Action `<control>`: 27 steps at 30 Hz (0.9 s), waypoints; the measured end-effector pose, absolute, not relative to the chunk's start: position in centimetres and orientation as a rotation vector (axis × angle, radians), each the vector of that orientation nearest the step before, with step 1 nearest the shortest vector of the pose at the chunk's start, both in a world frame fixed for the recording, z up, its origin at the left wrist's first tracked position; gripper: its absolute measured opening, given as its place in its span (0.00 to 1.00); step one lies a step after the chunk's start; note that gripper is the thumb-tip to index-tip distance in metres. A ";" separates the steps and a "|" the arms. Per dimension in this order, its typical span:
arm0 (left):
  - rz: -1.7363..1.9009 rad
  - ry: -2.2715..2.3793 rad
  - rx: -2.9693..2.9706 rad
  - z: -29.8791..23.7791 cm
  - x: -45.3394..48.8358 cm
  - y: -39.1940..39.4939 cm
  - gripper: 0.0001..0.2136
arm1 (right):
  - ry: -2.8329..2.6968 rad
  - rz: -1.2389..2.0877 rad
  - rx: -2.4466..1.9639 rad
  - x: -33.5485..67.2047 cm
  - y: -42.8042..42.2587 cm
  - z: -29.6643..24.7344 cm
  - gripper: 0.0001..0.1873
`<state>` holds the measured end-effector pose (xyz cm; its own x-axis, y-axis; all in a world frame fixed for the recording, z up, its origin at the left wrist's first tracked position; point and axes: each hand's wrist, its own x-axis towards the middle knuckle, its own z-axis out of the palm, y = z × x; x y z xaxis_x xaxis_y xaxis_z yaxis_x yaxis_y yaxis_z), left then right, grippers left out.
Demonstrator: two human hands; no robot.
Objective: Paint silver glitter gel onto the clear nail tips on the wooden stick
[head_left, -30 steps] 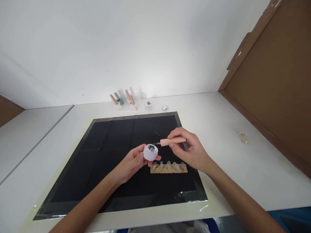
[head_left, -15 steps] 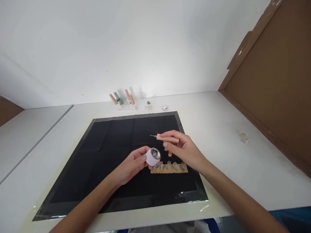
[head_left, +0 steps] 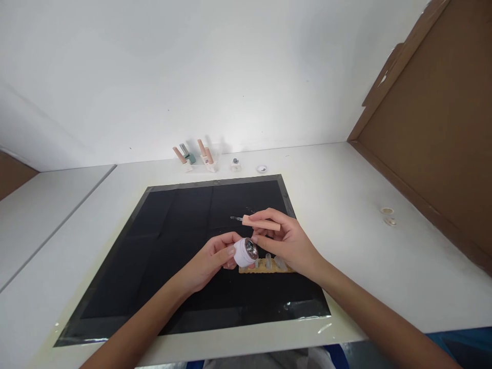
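Observation:
My left hand (head_left: 215, 256) grips a small white jar (head_left: 241, 253), tilted so that its open mouth faces right and shows shiny silvery contents. Between the fingers of my right hand (head_left: 286, 233) lies the peach handle of a nail polish brush (head_left: 261, 223), its bristle tip pointing left above the jar. My right fingertips are at the jar's rim; whether they pick anything up cannot be made out. Below both hands a yellowish strip (head_left: 265, 268) carries several clear nail tips (head_left: 268, 260), partly hidden by the jar and my right hand.
A black mat (head_left: 184, 246) is taped to the white table. Along its back stand peach-capped polish bottles (head_left: 205, 154) in a clear holder, a small glass bottle (head_left: 236, 164) and a white lid (head_left: 262, 168). Two small round pieces (head_left: 387, 210) lie at right, near a cardboard wall (head_left: 430, 133).
My right hand has moved left and its fingertips now reach the jar's rim. The jar has tipped further to the right, and the brush has shifted slightly left.

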<state>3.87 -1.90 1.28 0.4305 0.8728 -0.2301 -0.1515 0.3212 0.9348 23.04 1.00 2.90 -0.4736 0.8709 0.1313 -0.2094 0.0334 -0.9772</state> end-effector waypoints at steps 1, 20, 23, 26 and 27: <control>0.797 0.879 1.019 1.3 3.9 -1.9 0.22 | -1.453 1.579 -0.708 23.0 1.0 2.9 0.14; 0.773 0.835 0.993 1.3 3.6 -2.2 0.18 | -1.689 1.238 -0.636 23.2 0.7 2.8 0.23; 0.786 0.822 0.988 1.2 3.7 -2.2 0.15 | -1.712 1.189 -0.625 23.1 0.6 2.8 0.24; 0.785 0.829 1.002 1.2 3.7 -2.2 0.15 | -1.736 1.142 -0.614 23.0 0.4 2.8 0.25; 0.781 0.831 1.006 1.1 3.7 -2.2 0.15 | -1.740 1.130 -0.615 23.0 0.4 2.8 0.25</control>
<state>3.66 -2.22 1.15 0.4663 0.8560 -0.2230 -0.1695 0.3339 0.9272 23.02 0.38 2.82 -0.4333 0.7893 0.4351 -0.0764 0.4488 -0.8903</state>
